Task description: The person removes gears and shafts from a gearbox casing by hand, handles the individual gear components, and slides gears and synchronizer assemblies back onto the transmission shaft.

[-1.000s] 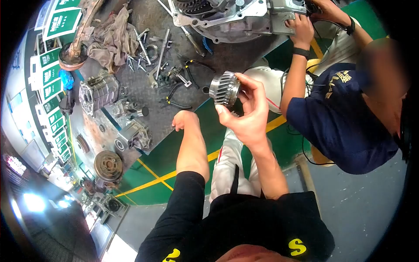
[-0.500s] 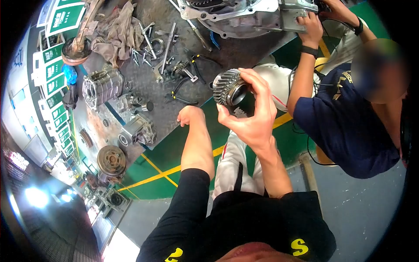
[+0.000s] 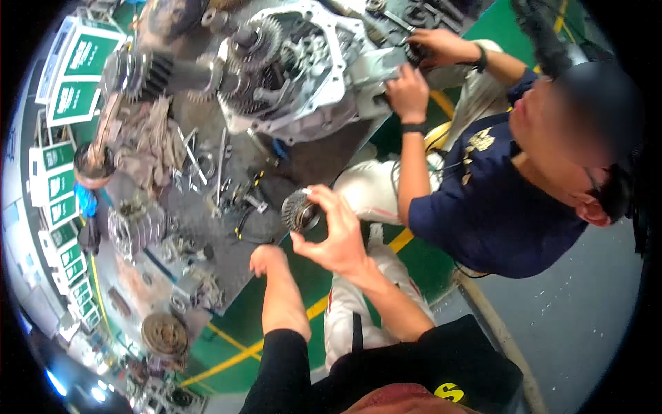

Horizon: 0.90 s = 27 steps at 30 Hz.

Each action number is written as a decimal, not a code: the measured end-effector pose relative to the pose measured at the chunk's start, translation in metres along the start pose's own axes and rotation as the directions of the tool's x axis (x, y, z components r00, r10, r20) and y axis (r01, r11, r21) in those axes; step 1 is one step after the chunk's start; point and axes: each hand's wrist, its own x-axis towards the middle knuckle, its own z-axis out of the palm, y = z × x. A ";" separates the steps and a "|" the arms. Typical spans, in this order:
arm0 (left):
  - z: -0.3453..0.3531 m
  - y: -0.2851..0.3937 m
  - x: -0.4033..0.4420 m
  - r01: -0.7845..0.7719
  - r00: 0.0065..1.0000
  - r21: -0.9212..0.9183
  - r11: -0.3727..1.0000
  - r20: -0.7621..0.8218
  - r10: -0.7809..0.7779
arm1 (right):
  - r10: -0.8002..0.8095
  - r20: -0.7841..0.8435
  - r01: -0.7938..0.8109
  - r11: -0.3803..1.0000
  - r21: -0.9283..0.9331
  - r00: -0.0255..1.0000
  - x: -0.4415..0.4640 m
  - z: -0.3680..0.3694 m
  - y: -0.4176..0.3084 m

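My right hand (image 3: 338,238) is closed around a metal helical gear (image 3: 298,212), thumb on one side and fingers on the other. The gear is held in the air, with its toothed rim turned left and its smooth ring toward my palm. My left hand (image 3: 267,259) is at the near table edge, fingers curled in loosely with nothing visible in them. Closest to it on the table (image 3: 238,265) are pliers with yellow-marked handles (image 3: 243,224).
An open gearbox housing (image 3: 338,58) with gear shafts stands at the back. Cloth rags (image 3: 141,148), metal rods (image 3: 189,152), a ribbed casing (image 3: 134,228) and a round disc (image 3: 164,334) lie leftward. At right, a co-worker's hands (image 3: 408,93) touch a housing bracket (image 3: 376,69).
My view has tilted up, bringing more of the gearbox and co-worker into sight. Both my hands appear lower and further left. The gear is still in my right hand.
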 end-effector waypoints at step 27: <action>-0.037 0.000 -0.014 0.081 0.959 -0.103 0.991 0.278 -0.049 | 0.200 0.059 -0.163 0.910 -0.382 0.978 0.037 0.029 0.099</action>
